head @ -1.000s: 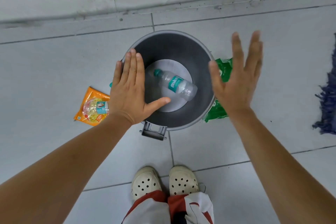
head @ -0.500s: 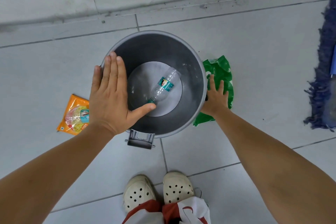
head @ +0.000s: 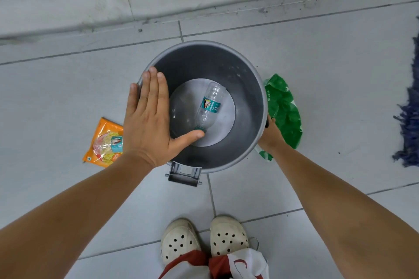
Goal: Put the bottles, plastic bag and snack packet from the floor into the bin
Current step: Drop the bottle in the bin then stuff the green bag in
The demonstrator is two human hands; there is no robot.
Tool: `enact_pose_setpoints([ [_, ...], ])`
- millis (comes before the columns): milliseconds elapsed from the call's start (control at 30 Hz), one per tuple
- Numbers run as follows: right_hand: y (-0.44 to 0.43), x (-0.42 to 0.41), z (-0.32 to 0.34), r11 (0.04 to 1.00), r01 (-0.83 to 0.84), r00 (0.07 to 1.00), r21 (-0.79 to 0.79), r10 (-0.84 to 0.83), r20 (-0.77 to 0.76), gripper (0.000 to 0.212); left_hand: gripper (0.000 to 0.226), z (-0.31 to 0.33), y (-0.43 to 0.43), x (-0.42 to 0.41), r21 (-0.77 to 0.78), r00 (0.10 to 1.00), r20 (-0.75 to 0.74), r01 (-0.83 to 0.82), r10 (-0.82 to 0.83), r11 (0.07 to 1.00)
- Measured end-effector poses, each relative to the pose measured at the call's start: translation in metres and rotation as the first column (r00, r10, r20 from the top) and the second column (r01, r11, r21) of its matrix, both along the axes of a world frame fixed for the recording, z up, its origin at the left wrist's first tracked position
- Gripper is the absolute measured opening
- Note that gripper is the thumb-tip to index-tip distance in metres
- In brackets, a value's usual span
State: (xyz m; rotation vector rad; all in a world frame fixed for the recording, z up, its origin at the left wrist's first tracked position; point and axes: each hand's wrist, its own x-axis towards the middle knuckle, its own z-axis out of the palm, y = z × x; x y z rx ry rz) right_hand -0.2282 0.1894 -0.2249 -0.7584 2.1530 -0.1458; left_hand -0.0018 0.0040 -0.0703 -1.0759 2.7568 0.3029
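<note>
Bottle of clear plastic with a teal label (head: 209, 106) lay inside the round grey metal bin (head: 247, 75). Left hand (head: 149, 120) hovered flat, fingers straight and together, above its rim. Right hand (head: 269, 136) reached down beside the crumpled green plastic bag (head: 285, 108), its fingers hidden; an orange snack packet (head: 105, 142) lay on the floor.

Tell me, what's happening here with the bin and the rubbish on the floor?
A person is picking litter off the floor and dropping it into a grey bin. One clear bottle already lies at the bottom. The left hand is spread flat above the bin's near-left rim. The right hand reaches down beside the bin at the green plastic bag. An orange snack packet and a second bottle lying on it wait on the floor.
</note>
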Motion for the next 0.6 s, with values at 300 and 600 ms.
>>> enact_pose_setpoints([
  [300, 0.007, -0.002, 0.095, 0.99, -0.012, 0.98, -0.141, -0.016, -0.196, 0.065, 0.118, 0.003, 0.001, 0.0, 0.015, 1.0, -0.002, -0.009, 0.009, 1.0],
  [600, 0.002, 0.005, 0.268, 0.843, -0.334, 0.866, -0.423, 0.096, -0.491, 0.04, 0.123, 0.007, 0.0, 0.001, 0.068, 1.0, -0.016, -0.007, 0.008, 0.998],
])
